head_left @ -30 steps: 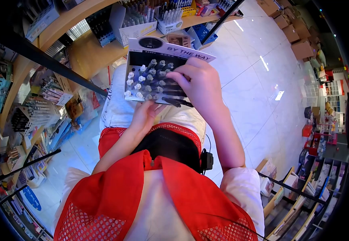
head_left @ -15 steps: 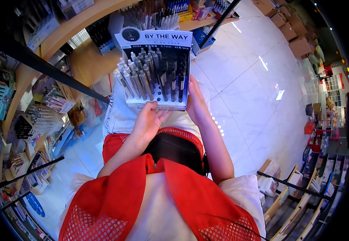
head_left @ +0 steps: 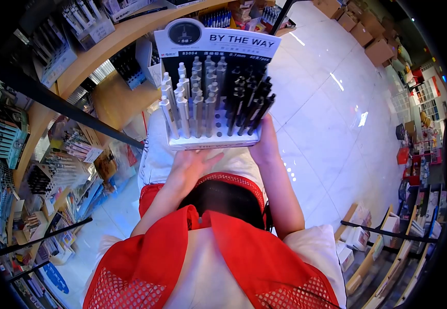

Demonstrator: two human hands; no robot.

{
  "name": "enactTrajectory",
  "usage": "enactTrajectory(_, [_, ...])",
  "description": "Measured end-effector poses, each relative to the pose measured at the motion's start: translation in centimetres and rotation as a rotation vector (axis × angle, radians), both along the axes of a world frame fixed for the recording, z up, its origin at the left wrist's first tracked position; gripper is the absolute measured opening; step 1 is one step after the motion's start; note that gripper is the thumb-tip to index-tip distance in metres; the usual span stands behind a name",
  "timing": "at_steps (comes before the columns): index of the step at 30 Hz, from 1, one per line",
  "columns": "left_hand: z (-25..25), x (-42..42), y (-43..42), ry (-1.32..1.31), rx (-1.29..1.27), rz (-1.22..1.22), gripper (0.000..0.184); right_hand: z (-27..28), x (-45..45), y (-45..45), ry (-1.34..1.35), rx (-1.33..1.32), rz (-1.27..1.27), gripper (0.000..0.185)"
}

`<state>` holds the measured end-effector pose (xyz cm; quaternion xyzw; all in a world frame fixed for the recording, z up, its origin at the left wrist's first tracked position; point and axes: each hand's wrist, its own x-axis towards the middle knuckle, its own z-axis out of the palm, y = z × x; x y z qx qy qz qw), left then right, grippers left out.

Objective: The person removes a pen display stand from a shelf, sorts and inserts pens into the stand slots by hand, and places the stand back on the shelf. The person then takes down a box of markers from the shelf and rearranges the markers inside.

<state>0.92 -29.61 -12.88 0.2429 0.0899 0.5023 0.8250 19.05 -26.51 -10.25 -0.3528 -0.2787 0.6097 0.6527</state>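
A display box of mechanical pencils (head_left: pixel 205 146) is held up before me, its header reading "BY THE WAY". White and grey pencils (head_left: pixel 196 114) fill its left and middle slots. Black pencils (head_left: pixel 250 105) stand at the right, and a few front holes between the groups are bare. My right hand (head_left: pixel 265 147) grips the lower right side, its fingers partly hidden behind the box. Under the bottom front edge, my left hand (head_left: pixel 190 166) supports the box with fingers spread, their tips partly hidden beneath it.
Curved wooden shelves (head_left: pixel 92 56) with pen boxes run along the left, crossed by a black metal bar (head_left: pixel 79 110). Cardboard boxes (head_left: pixel 380 51) stack at the far right. Another rack (head_left: pixel 383 257) stands at lower right, beside the white tiled floor (head_left: pixel 326 134).
The display box has come up closer and shifted right, tilting so its front edge shows. My left thumb has left the front face and that hand now lies lower, under the edge.
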Motion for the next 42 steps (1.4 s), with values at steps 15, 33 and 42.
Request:
enactTrajectory(15, [1.6,5.0,7.8,0.101,0.398,0.106,0.081,9.7,4.0,-1.1,-0.134,0.008,-0.131,0.042])
enactTrajectory(33, [6.3,-0.8,9.6,0.236,0.306,-0.159,0.052,5.9,4.4,-1.1,-0.074,-0.042,-0.067,0.041])
enactTrajectory(42, [6.3,-0.5,9.5,0.518,0.136,0.050,0.053,3.8,3.9,-0.8,-0.072,-0.088,-0.031,0.040])
